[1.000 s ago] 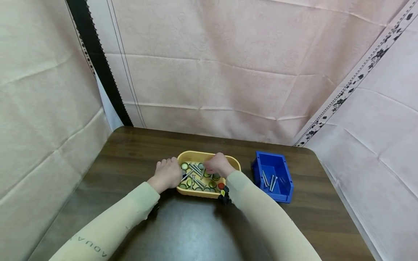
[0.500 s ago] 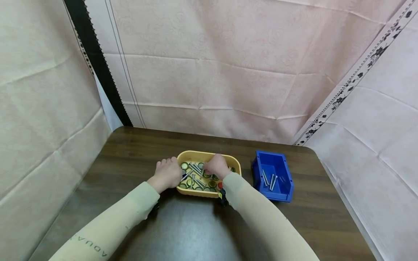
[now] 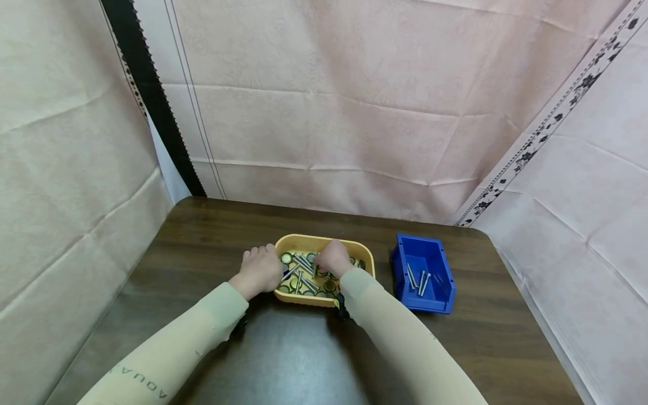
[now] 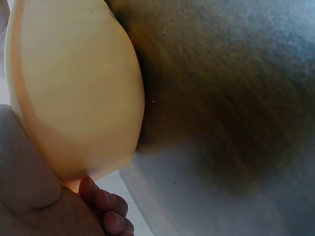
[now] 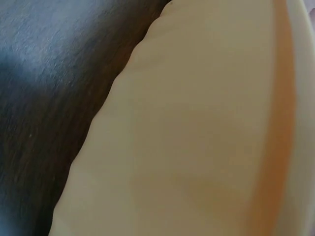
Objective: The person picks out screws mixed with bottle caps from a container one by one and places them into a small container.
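Bolts (image 3: 305, 263) lie in the yellow tray (image 3: 304, 243) between both hands (image 3: 259, 271) (image 3: 335, 257).

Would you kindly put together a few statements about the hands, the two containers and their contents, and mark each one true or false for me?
1. The left hand touches the left end of the yellow tub. True.
2. In the head view, the blue bin stands to the right of the yellow tub. True.
3. The right hand reaches into the blue bin. False: it reaches into the yellow tub.
4. Metal screws lie in the blue bin. True.
5. The yellow tub holds metal screws and nothing else. False: round discs lie among them.
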`<state>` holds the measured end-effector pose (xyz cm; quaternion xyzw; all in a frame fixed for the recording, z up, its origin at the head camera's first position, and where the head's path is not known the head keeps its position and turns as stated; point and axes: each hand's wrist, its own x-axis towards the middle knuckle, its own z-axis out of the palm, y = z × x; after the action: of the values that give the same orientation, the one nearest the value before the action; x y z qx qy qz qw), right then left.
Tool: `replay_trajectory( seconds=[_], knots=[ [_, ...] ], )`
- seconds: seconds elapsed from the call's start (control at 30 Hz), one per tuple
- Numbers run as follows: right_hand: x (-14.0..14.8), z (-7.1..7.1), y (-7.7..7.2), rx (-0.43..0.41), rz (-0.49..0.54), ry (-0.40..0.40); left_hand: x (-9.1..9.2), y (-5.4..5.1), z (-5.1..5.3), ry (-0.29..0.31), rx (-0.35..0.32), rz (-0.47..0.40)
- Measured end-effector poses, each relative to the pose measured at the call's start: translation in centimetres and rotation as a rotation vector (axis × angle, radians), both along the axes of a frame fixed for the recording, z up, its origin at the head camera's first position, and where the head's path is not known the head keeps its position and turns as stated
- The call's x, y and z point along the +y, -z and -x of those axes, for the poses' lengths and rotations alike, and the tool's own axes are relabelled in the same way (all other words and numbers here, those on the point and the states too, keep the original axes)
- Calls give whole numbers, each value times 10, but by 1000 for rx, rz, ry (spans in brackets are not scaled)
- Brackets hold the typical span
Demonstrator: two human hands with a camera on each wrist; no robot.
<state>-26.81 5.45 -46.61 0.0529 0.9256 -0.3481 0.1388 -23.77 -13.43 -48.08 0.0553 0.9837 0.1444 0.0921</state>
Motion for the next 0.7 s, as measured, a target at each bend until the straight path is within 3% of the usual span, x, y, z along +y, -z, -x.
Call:
replay_trajectory(
  seconds=[0.27, 0.7],
  knots=[
    [2, 2, 4, -31, 44, 23, 0, 3, 1, -5, 2, 1],
    [16, -5, -8, -123, 388, 68, 1, 4, 1, -14, 1, -2]
  ],
)
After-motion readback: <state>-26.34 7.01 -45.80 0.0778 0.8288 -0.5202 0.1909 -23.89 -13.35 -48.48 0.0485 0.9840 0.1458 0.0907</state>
